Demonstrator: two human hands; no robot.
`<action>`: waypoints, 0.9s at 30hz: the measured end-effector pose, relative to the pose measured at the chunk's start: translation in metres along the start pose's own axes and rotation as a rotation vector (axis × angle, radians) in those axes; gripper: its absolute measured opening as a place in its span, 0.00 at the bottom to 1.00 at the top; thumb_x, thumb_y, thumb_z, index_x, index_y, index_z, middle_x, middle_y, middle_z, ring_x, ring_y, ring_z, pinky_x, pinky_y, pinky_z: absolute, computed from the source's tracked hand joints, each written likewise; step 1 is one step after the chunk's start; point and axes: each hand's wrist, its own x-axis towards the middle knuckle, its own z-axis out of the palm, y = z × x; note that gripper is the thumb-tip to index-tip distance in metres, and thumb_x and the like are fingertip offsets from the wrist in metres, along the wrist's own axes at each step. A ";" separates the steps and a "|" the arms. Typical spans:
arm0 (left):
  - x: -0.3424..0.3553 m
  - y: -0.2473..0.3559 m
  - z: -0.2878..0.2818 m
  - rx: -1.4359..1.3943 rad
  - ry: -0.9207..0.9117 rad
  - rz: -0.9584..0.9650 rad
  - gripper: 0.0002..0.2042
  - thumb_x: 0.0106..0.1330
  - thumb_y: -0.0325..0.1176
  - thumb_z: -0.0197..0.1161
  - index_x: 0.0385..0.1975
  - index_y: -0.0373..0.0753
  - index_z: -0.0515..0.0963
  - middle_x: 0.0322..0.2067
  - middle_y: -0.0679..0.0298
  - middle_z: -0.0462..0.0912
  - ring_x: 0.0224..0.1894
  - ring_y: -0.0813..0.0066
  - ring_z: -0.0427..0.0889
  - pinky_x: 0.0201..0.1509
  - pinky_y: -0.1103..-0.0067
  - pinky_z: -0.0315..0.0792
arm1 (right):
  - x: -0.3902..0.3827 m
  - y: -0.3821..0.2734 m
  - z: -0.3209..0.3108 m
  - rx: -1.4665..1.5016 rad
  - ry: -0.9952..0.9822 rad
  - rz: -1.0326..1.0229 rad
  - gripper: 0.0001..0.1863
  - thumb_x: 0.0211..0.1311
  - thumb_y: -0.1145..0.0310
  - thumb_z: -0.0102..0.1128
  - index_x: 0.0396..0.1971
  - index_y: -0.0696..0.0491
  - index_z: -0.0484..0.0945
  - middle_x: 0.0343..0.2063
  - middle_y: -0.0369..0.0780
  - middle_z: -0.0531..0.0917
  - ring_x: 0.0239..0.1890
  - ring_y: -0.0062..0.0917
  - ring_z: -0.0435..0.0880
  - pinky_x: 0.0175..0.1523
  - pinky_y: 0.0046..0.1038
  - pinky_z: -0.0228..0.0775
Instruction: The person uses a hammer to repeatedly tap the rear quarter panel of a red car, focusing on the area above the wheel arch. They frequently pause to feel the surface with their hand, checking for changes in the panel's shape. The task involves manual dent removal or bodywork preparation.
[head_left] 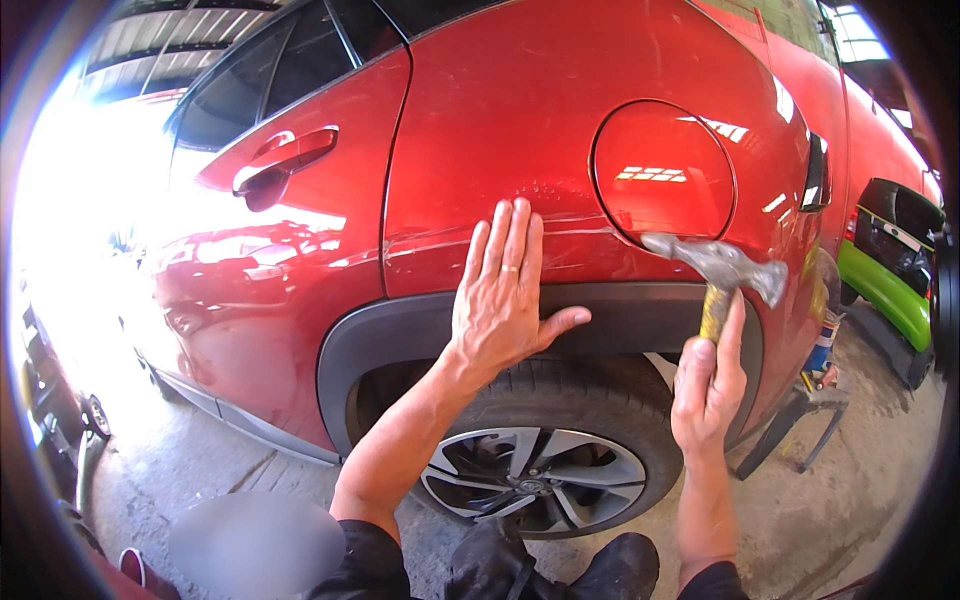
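The dark knees (560, 565) sit lowest and closest, with both forearms rising from them toward the red car (480, 120). The left hand (505, 295) lies flat and spread wide on the rear panel (470, 215), fingers pointing up, palm over the edge of the black wheel-arch trim (400, 325), holding nothing. Just above its fingertips the paint shows a patch of small ripples and a scuffed crease running right toward the round fuel flap (662, 172). The right hand (708, 380) is closed around the yellowish handle of a hammer (722, 268), whose metal head points left, its tip at the lower edge of the flap, to the right of the left hand. The tyre (560, 420) is below both hands.

To do this well, I judge that light, short taps are wanted, worked along the crease rather than in one spot. The flat hand should feel for high spots while staying clear of the hammer head.
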 end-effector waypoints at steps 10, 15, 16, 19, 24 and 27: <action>0.083 -0.053 -0.015 0.105 0.119 -0.077 0.47 0.67 0.67 0.53 0.69 0.24 0.60 0.71 0.38 0.59 0.75 0.42 0.55 0.78 0.56 0.47 | 0.097 -0.017 0.020 -0.215 -0.078 -0.400 0.28 0.71 0.80 0.54 0.70 0.54 0.67 0.45 0.50 0.85 0.31 0.30 0.84 0.39 0.26 0.74; 0.079 -0.034 -0.001 0.022 0.191 0.046 0.46 0.69 0.66 0.50 0.66 0.21 0.63 0.69 0.38 0.63 0.74 0.44 0.58 0.78 0.59 0.49 | 0.079 -0.029 0.030 -0.052 0.167 -0.137 0.27 0.82 0.68 0.39 0.76 0.50 0.54 0.26 0.29 0.69 0.23 0.09 0.62 0.27 0.13 0.55; 0.067 -0.032 -0.001 -0.006 0.178 0.068 0.46 0.69 0.67 0.49 0.67 0.21 0.63 0.69 0.38 0.62 0.75 0.46 0.57 0.79 0.59 0.49 | 0.080 -0.029 0.030 -0.081 0.188 -0.151 0.27 0.82 0.66 0.37 0.77 0.50 0.54 0.26 0.29 0.69 0.23 0.09 0.62 0.26 0.13 0.54; 0.031 -0.037 -0.005 -0.090 0.125 0.037 0.46 0.67 0.66 0.53 0.69 0.27 0.61 0.72 0.46 0.59 0.76 0.51 0.55 0.79 0.60 0.48 | 0.080 -0.040 0.027 -0.310 0.172 -0.170 0.24 0.83 0.63 0.37 0.73 0.53 0.61 0.26 0.30 0.69 0.25 0.10 0.63 0.29 0.14 0.56; -0.012 -0.056 -0.017 -0.047 0.055 -0.086 0.45 0.65 0.66 0.57 0.72 0.34 0.61 0.73 0.52 0.59 0.77 0.56 0.55 0.80 0.61 0.47 | 0.091 -0.052 0.022 -0.181 -0.022 -0.173 0.16 0.78 0.65 0.51 0.58 0.58 0.74 0.29 0.32 0.75 0.32 0.15 0.72 0.38 0.19 0.66; -0.018 -0.063 -0.017 -0.018 0.116 -0.113 0.45 0.66 0.66 0.56 0.71 0.33 0.62 0.72 0.51 0.61 0.76 0.55 0.57 0.79 0.59 0.47 | 0.101 -0.058 0.034 -0.127 -0.232 -0.059 0.16 0.74 0.67 0.58 0.57 0.56 0.74 0.24 0.37 0.76 0.28 0.16 0.74 0.36 0.23 0.70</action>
